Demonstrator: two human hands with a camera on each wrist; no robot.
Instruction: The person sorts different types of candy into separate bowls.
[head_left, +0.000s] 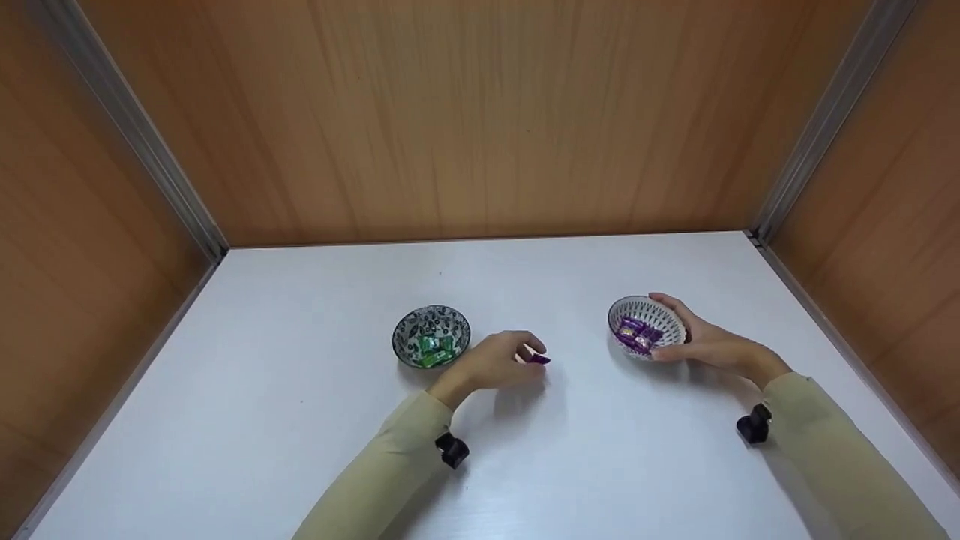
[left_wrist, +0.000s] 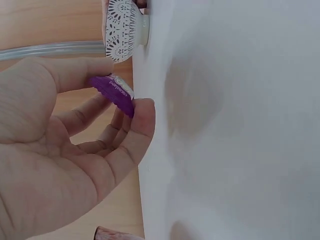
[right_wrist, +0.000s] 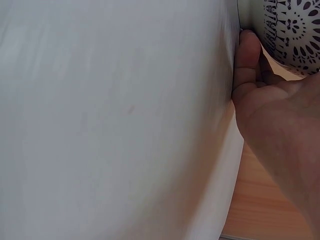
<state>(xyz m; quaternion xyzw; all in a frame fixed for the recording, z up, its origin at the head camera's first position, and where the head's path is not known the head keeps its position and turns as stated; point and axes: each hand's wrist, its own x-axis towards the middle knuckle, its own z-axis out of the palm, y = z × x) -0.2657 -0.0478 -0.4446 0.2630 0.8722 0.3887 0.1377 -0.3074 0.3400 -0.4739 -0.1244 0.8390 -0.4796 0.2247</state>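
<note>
My left hand (head_left: 496,361) pinches a purple-wrapped candy (left_wrist: 114,92) between thumb and finger, above the white table, just right of a dark floral-patterned bowl (head_left: 429,319). Green-wrapped candies (head_left: 435,349) lie inside that bowl. Over on the right, my right hand (head_left: 709,343) holds a white bowl with a dark pattern (head_left: 661,318), thumb at its near rim and fingers round its far side. Several purple-wrapped candies (head_left: 636,334) sit in this bowl. The right wrist view shows the bowl's patterned outer wall (right_wrist: 295,37), with fingers low beside its foot.
The white tabletop (head_left: 247,390) is bounded by a wood-grain back panel (head_left: 480,127) and wood-grain side panels. Grey metal posts (head_left: 139,124) stand at the back corners. A small black device (head_left: 452,450) is worn at each wrist.
</note>
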